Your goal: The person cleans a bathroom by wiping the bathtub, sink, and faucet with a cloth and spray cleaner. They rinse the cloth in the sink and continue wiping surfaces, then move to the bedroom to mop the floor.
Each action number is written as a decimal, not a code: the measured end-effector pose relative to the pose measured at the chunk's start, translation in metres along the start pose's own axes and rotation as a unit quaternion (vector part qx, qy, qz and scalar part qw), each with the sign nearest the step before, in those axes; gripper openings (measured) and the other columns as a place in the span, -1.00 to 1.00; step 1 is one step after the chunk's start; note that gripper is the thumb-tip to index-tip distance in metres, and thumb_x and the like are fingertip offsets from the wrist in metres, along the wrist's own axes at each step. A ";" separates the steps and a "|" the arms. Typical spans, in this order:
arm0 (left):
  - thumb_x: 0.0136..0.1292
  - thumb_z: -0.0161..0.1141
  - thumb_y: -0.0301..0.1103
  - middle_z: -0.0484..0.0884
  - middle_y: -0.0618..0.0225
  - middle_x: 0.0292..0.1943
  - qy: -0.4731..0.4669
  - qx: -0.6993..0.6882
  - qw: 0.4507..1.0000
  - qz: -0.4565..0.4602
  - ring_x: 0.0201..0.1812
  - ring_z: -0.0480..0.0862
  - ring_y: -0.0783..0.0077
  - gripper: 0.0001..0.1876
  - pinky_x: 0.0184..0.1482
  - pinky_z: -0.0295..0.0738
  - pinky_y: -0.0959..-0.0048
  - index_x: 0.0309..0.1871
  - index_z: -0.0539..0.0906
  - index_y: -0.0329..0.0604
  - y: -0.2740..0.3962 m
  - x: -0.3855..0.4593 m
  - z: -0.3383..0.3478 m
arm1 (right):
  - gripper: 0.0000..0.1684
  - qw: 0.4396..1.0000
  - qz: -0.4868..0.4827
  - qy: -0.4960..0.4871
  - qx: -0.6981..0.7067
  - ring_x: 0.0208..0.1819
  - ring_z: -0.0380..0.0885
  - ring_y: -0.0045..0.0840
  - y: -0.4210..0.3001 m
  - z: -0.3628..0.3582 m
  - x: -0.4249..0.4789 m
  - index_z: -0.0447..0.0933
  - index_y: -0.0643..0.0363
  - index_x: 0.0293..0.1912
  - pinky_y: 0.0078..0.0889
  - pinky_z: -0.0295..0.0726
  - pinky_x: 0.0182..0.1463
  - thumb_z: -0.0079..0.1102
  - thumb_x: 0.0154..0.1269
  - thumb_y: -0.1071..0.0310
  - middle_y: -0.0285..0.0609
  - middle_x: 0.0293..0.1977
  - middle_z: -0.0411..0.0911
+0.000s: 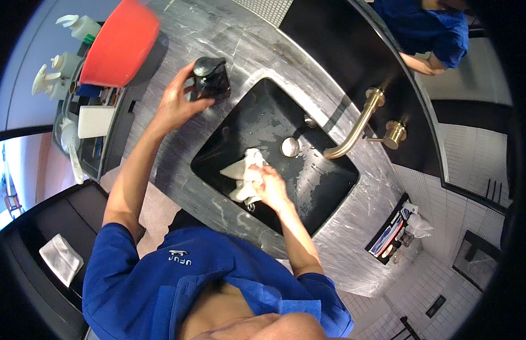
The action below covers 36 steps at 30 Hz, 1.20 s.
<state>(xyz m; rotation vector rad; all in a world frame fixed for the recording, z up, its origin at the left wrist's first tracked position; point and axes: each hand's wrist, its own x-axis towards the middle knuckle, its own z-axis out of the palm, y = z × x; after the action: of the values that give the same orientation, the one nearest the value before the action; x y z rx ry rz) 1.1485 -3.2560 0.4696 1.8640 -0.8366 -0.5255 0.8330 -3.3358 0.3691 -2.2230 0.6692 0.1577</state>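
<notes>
My left hand [178, 100] is around a dark, square pump bottle [210, 78] by the sink's left corner. Its fingers are on the far side and partly hidden, with the thumb along the near side. Over the black basin [263, 106], my right hand [269, 185] grips a crumpled white cloth [242, 176]. The cloth hangs in loose folds near the basin's front wall. Water drops and wet patches mark the basin floor around the round metal drain [290, 146].
A brass spout [352, 138] and its lever handle [392, 134] project from the wall over the basin. On the grey marbled counter [178, 55], a red tub [123, 42] rests on a caddy [99, 148] with spray bottles. A black tray [386, 238] holds toiletries at the right.
</notes>
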 end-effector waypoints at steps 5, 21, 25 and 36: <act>-0.07 0.42 -0.59 0.38 0.24 0.24 -0.092 -0.066 0.990 0.079 0.26 0.39 0.33 -0.15 0.31 0.35 0.28 0.35 0.27 -0.23 -0.040 0.075 0.038 | -0.41 0.919 -0.176 0.301 -0.183 0.18 0.38 -0.20 -0.048 -0.076 0.108 0.51 -0.02 0.12 -0.07 0.30 0.22 0.19 -0.01 0.47 -0.13 0.11 0.44; 0.25 0.24 -0.45 0.41 0.23 0.28 0.057 -0.034 0.987 -0.144 0.10 0.56 0.37 -0.47 0.06 0.50 0.43 0.30 0.41 -0.13 -0.042 -0.161 -0.040 | -0.46 0.992 0.007 0.106 -0.072 0.15 0.40 -0.18 0.032 0.067 -0.050 0.46 0.09 0.15 -0.02 0.38 0.19 0.07 0.10 0.44 0.00 0.12 0.43; 0.24 0.26 -0.43 0.46 0.27 0.16 0.049 -0.037 0.989 -0.134 0.02 0.56 0.43 -0.47 -0.01 0.51 0.45 0.29 0.42 -0.11 -0.030 -0.149 -0.032 | -0.52 0.949 -0.160 0.009 0.272 -0.01 0.54 -0.30 -0.009 0.017 0.022 0.54 0.16 0.07 -0.24 0.51 0.11 0.11 0.08 0.43 0.02 -0.04 0.58; -0.23 0.50 0.16 0.32 -0.02 0.21 0.137 0.230 0.963 0.005 0.19 0.44 -0.02 0.16 0.17 0.42 0.17 0.41 0.13 -0.13 0.019 0.067 0.081 | -0.46 0.992 -0.072 0.090 0.044 0.16 0.36 -0.05 -0.002 0.060 0.009 0.48 0.10 0.08 -0.10 0.36 0.22 0.04 0.03 0.55 0.03 0.06 0.42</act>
<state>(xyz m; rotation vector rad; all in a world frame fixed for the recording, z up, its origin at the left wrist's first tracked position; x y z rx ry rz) 1.1326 -3.3605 0.4532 2.2888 -0.8260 -0.0562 0.8478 -3.2946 0.3265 -2.2083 0.5983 -0.1445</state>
